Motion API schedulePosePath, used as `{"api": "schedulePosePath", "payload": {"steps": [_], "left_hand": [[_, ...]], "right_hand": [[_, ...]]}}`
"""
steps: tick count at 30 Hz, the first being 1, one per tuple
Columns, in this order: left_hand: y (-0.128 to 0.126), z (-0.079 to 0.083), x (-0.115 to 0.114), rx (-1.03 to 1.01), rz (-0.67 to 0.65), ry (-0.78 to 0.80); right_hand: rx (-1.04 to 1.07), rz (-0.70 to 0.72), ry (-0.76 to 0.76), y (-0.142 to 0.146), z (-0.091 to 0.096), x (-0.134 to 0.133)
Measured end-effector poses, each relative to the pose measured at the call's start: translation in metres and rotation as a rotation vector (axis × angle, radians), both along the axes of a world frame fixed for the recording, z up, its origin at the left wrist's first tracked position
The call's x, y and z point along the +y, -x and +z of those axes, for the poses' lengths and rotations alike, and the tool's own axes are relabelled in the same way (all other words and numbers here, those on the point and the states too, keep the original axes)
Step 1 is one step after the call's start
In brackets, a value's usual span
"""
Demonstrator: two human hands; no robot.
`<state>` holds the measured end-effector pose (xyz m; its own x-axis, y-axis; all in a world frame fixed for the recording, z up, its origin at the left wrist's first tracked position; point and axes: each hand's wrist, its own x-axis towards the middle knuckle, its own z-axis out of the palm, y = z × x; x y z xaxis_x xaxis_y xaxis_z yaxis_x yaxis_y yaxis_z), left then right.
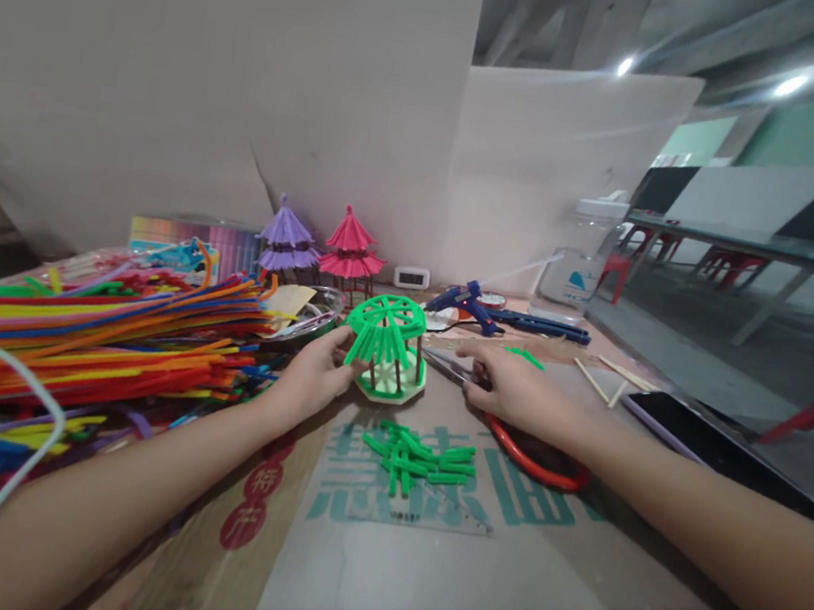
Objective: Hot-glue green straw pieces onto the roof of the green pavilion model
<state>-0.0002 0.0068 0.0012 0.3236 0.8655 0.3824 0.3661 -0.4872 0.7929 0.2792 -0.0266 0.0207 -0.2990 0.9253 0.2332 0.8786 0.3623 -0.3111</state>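
My left hand (315, 373) grips the side of a small green pipe-cleaner pavilion (387, 347), with a spoked roof on brown posts over a pale base. My right hand (508, 382) lies over red-handled scissors (529, 454), fingers closed on the part near the blades. A heap of short green pipe-cleaner pieces (418, 457) sits on the cardboard between my arms. One more green piece (525, 357) lies beyond my right hand.
A big pile of coloured pipe cleaners (77, 334) fills the left. Purple (287, 243) and pink (351, 251) pavilions stand at the back. A blue glue gun (473, 305), a plastic bottle (582, 257), wooden sticks (606, 379) and a dark tablet (701, 445) lie on the right.
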Motion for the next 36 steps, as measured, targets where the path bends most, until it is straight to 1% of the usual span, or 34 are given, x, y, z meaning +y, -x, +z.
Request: {"api": "schedulePosePath", "payload": {"steps": [3, 5, 6, 8, 10, 11, 13, 15, 18, 20, 21, 25, 27, 30, 32, 36], "left_hand": [[0.0, 0.0, -0.001, 0.004, 0.005, 0.026], [0.0, 0.0, -0.002, 0.025, 0.032, 0.034], [0.0, 0.0, -0.002, 0.031, 0.041, 0.035], [0.001, 0.001, -0.002, 0.036, 0.042, 0.044], [0.002, 0.001, -0.001, 0.024, 0.014, 0.041], [0.002, 0.001, 0.0, 0.015, -0.004, 0.033], [0.002, 0.001, 0.001, 0.001, -0.03, 0.017], [0.002, 0.0, 0.002, -0.008, -0.041, 0.021], [0.002, 0.0, 0.003, -0.02, -0.05, 0.033], [0.002, -0.001, 0.004, -0.019, -0.044, 0.025], [0.002, -0.001, 0.004, -0.016, -0.039, 0.02], [0.002, -0.002, 0.004, -0.01, -0.042, 0.015], [0.002, -0.002, 0.004, 0.0, -0.045, 0.013], [0.003, -0.001, 0.003, 0.019, -0.039, -0.008], [0.003, -0.001, 0.003, 0.024, -0.031, -0.025], [0.003, -0.002, 0.003, 0.022, -0.042, -0.019]], "right_hand": [[0.09, 0.03, 0.064, -0.008, 0.011, 0.002], [0.231, 0.033, 0.159, -0.013, 0.019, 0.003], [0.349, 0.024, 0.238, -0.015, 0.023, 0.004], [0.67, 0.007, 0.419, -0.019, 0.027, 0.007], [0.972, 0.036, 0.588, -0.023, 0.028, 0.01], [1.065, 0.053, 0.641, -0.025, 0.027, 0.012], [1.13, 0.077, 0.726, -0.029, 0.024, 0.015], [1.091, 0.108, 0.807, -0.033, 0.019, 0.018], [0.979, 0.192, 0.871, -0.037, 0.014, 0.02], [0.878, 0.204, 0.836, -0.037, 0.011, 0.021], [0.837, 0.179, 0.797, -0.037, 0.009, 0.021], [0.632, -0.001, 0.593, -0.033, -0.001, 0.024], [0.529, -0.041, 0.544, -0.031, -0.005, 0.024], [0.447, -0.062, 0.494, -0.028, -0.007, 0.023], [0.375, -0.066, 0.435, -0.025, -0.007, 0.02], [0.241, -0.062, 0.225, -0.016, -0.006, 0.015]]}}
